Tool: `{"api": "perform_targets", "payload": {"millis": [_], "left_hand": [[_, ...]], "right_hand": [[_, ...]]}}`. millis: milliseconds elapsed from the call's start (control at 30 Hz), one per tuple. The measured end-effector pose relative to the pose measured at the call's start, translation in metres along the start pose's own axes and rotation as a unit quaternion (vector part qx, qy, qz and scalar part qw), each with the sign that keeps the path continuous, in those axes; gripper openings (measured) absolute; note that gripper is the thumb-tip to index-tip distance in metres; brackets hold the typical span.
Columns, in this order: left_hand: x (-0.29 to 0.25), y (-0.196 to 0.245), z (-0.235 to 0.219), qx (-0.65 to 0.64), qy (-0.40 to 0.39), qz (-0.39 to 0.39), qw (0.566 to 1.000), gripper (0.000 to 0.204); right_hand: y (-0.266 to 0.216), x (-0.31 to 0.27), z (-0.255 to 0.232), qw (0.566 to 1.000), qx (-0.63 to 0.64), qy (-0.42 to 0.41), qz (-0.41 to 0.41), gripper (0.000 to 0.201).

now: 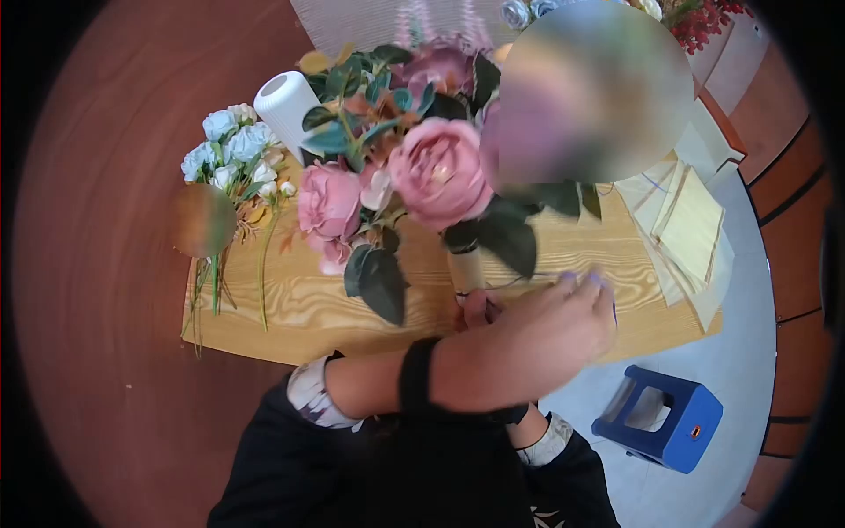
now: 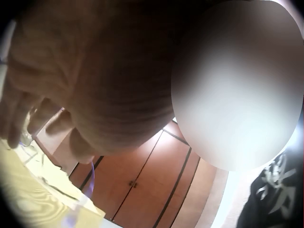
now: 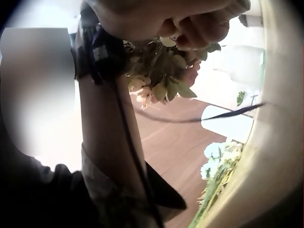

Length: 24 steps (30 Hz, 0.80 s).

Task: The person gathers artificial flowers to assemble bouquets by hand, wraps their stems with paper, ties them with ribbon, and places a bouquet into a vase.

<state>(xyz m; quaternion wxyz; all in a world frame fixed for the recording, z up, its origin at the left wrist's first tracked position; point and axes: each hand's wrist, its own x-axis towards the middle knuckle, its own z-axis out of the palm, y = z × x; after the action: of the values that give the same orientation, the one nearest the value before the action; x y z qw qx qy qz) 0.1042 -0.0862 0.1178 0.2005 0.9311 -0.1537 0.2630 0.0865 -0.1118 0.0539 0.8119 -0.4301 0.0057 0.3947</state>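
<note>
A bouquet of pink roses [image 1: 440, 172] with dark green leaves stands over the middle of the table, its stems bundled in a pale wrap [image 1: 466, 268]. Low on that wrapped bundle, my right hand [image 1: 480, 310] grips it, mostly hidden behind the left forearm. Its curled fingers [image 3: 204, 31] show in the right wrist view, with blossoms behind. My left hand [image 1: 563, 330] crosses over to the right and pinches a thin purple ribbon. From its fingers the purple ribbon [image 2: 88, 190] hangs in the left wrist view; a strand also stretches to the stem bundle in the head view.
Left on the wooden table [image 1: 308, 308] lie blue and white flowers [image 1: 238, 150] near a white ribbed vase [image 1: 286, 101]. Pale wrapping sheets [image 1: 691, 229] lie at the right edge. A blue stool [image 1: 660, 418] stands on the floor at right.
</note>
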Motion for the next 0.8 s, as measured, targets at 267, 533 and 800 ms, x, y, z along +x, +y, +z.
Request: {"api": "perform_targets", "payload": {"millis": [267,533,800], "left_hand": [[-0.15,-0.077,-0.083,-0.069,-0.113,-0.303,0.944,0.012],[-0.17,-0.052,-0.085,-0.166,0.041,-0.396,0.902,0.013],[-0.139,-0.04,-0.046,-0.318,0.155,-0.444,0.824,0.016]], "right_hand": [[0.002,0.0,-0.034,0.992,-0.012,-0.125,0.029,0.028],[-0.002,-0.006,-0.019,0.967,-0.062,-0.247,-0.029,0.025],[-0.016,-0.02,-0.02,0.919,-0.277,-0.153,-0.234,0.032]]}}
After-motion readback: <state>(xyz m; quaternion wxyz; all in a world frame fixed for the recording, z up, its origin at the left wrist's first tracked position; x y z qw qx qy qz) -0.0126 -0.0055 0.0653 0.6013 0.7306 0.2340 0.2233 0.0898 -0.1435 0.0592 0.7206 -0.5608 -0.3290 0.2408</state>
